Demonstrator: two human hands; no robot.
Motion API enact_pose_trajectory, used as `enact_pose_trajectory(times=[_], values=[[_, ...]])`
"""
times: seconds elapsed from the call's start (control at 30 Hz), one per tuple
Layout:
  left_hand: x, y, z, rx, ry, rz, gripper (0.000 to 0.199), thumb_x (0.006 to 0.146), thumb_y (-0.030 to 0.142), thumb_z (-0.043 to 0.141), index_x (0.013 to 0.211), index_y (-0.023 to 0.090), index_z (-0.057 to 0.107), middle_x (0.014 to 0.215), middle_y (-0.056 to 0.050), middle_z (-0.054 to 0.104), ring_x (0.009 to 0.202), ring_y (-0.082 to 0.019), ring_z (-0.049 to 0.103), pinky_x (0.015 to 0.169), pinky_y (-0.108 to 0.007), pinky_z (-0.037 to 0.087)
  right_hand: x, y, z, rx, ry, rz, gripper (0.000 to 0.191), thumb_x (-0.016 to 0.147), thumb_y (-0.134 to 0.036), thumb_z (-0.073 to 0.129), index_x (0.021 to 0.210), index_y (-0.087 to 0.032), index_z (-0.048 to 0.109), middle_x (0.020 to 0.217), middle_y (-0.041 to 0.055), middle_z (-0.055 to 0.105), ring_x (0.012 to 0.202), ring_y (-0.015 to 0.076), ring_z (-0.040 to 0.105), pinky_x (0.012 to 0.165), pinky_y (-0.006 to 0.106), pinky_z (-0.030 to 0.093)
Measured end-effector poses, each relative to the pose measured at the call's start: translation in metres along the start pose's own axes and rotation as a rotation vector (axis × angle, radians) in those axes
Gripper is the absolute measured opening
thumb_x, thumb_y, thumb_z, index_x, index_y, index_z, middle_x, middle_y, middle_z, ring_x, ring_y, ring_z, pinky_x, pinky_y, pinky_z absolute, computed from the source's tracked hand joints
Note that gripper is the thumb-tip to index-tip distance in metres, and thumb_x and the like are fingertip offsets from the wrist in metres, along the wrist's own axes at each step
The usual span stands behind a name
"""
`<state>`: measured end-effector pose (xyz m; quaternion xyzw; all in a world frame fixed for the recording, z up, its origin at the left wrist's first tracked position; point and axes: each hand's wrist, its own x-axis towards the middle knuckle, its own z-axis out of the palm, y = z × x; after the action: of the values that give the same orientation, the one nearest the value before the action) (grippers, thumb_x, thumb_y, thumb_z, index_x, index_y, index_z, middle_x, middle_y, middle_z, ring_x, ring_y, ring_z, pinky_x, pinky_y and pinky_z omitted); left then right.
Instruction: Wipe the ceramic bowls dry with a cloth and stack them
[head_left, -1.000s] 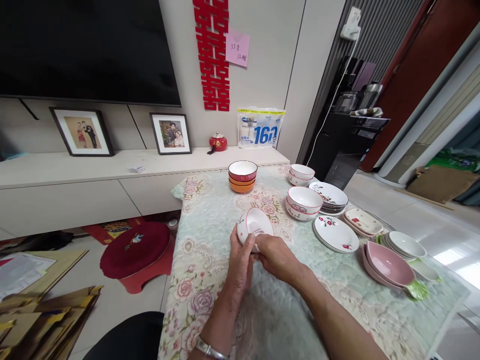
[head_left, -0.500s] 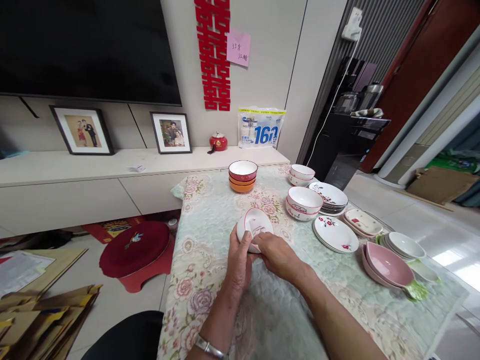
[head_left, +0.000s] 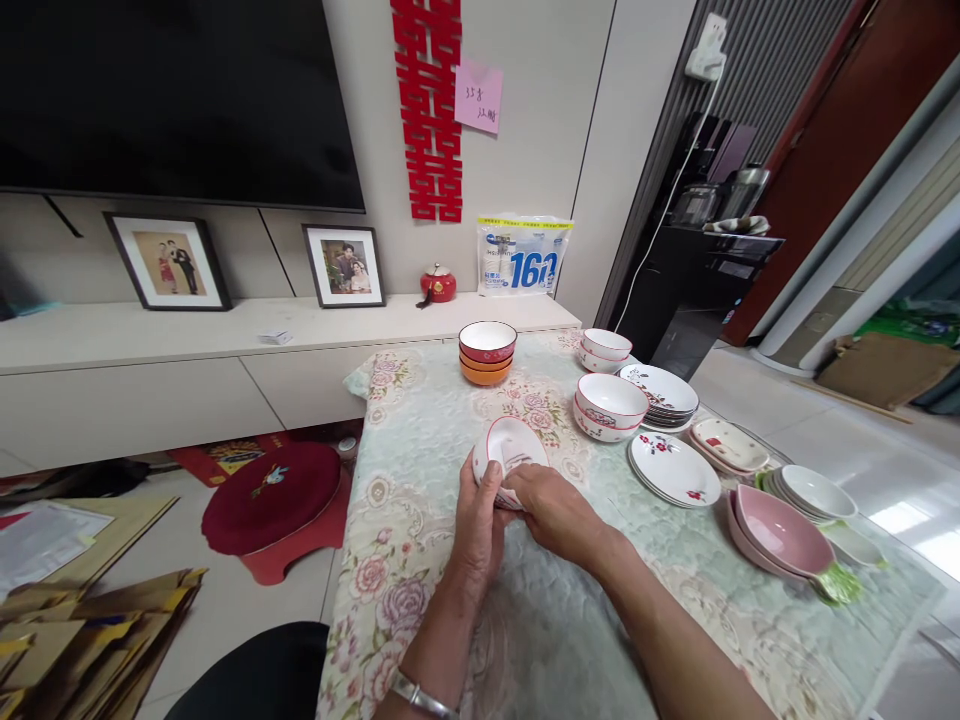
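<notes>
Being gripped by left hand [head_left: 477, 518] and right hand [head_left: 556, 510], the white bowl [head_left: 516, 440] is hidden along its near edge.

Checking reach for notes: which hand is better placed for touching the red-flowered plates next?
Probably the right hand: it is nearer those plates, on their side of the white bowl. The left hand holds its left side.

A home living room: wall television [head_left: 172, 90], framed photographs [head_left: 345, 265], floral tablecloth [head_left: 405, 560].
</notes>
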<state>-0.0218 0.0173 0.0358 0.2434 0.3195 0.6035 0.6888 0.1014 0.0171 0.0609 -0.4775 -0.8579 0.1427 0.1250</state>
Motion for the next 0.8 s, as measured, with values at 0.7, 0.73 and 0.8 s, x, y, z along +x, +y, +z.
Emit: enact_pose_trajectory(times=[0.7, 0.73, 0.8], values=[[0.001, -0.006, 0.001, 0.036, 0.007, -0.006, 0.072, 0.075, 0.041, 0.074, 0.137, 0.024, 0.040, 0.122, -0.011, 0.064, 0.104, -0.026, 0.065, 0.084, -0.037, 0.054, -0.001, -0.003, 0.000, -0.043, 0.018, 0.099, 0.018, 0.077, -0.004, 0.051, 0.087, -0.017, 0.058, 0.092, 0.0074, 0.067, 0.085, 0.0197, 0.060, 0.072, 0.027, 0.038], [0.001, -0.008, 0.002, 0.016, 0.008, -0.001, 0.075, 0.074, 0.040, 0.075, 0.138, 0.025, 0.039, 0.126, -0.011, 0.062, 0.110, -0.027, 0.063, 0.089, -0.037, 0.052, 0.000, -0.006, -0.001, 0.027, 0.046, 0.125, 0.014, 0.079, -0.007, 0.052, 0.086, -0.017, 0.057, 0.090, 0.0060, 0.067, 0.082, 0.0187, 0.060, 0.070, 0.026, 0.038], [0.001, -0.010, 0.003, -0.038, -0.005, 0.026, 0.075, 0.076, 0.038, 0.074, 0.140, 0.026, 0.037, 0.133, -0.012, 0.058, 0.121, -0.026, 0.057, 0.099, -0.036, 0.047, 0.001, -0.013, -0.001, 0.193, 0.127, 0.154, 0.004, 0.084, -0.015, 0.054, 0.085, -0.019, 0.055, 0.085, 0.0027, 0.066, 0.077, 0.0163, 0.058, 0.067, 0.024, 0.038]])
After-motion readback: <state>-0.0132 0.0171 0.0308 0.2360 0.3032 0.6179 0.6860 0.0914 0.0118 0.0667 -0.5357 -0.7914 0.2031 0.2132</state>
